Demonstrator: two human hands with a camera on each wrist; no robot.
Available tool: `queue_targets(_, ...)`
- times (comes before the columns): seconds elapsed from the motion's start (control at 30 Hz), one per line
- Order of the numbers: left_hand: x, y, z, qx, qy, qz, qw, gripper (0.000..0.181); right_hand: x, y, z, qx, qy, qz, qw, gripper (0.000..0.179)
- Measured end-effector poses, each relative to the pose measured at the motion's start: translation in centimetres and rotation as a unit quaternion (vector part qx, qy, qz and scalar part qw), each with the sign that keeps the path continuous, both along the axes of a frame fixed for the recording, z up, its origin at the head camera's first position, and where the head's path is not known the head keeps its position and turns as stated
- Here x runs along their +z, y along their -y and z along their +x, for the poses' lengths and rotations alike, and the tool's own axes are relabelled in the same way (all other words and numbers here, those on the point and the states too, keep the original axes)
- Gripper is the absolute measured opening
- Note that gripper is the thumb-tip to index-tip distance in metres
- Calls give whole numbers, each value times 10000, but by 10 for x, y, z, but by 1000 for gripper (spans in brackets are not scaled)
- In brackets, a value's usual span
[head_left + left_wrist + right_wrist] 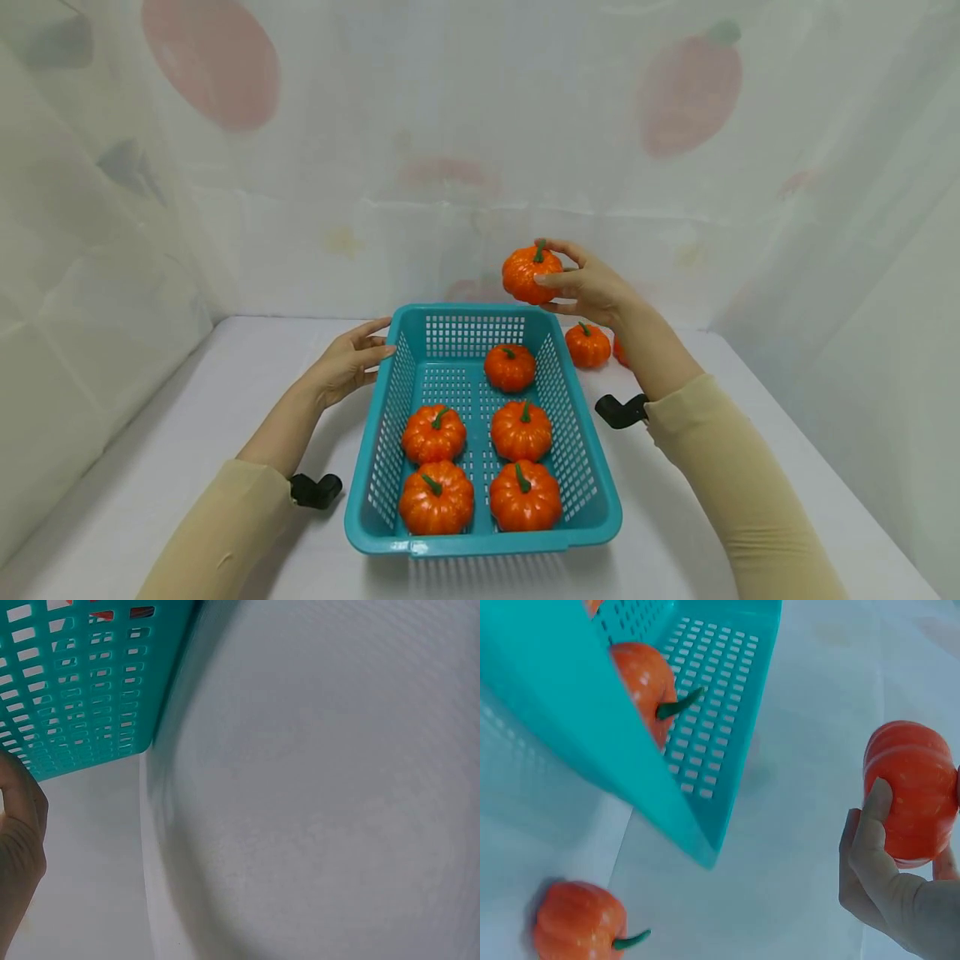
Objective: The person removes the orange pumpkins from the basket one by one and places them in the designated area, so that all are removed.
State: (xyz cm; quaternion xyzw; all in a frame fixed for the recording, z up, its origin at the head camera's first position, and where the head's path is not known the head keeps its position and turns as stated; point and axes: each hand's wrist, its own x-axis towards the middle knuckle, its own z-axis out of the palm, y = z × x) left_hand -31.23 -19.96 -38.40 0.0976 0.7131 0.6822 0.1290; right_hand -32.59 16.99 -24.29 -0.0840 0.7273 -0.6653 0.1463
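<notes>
I count 5 pumpkins (437, 504) in the basket (491, 547), 2 outside. Right hand (591, 289) grips 1; left hand (347, 367) loosely touches rim (369, 433). Room lies far-left inside.

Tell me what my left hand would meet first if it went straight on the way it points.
The blue basket, at its left rim near the far corner. Your left hand seems to have its fingertips there already, though actual contact is hard to judge.
</notes>
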Motion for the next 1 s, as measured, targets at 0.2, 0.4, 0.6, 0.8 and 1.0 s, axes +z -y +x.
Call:
queue_targets(0.2, 0, -1, 1, 9, 32, 59, 10000, 75, 0, -19, -5, -422, -89, -67, 9990, 70)
queue_targets(0.4, 0, -2, 0, 21, 30, 86, 10000, 75, -5, -43, -8, -818, -56, -131, 9965, 79)
queue_targets(0.6, -1, -3, -1, 26, 35, 106, 9999, 75, -12, -74, -12, -1324, 137, -183, 9909, 85)
queue_targets(0.8, -2, -2, -2, 53, 53, 106, 9999, 76, -22, -105, -13, -1825, 271, -347, 9822, 93)
queue_targets(1.0, -1, -1, -2, 94, 63, 97, 9999, 76, -32, -131, -10, -2422, 516, -516, 9675, 97)
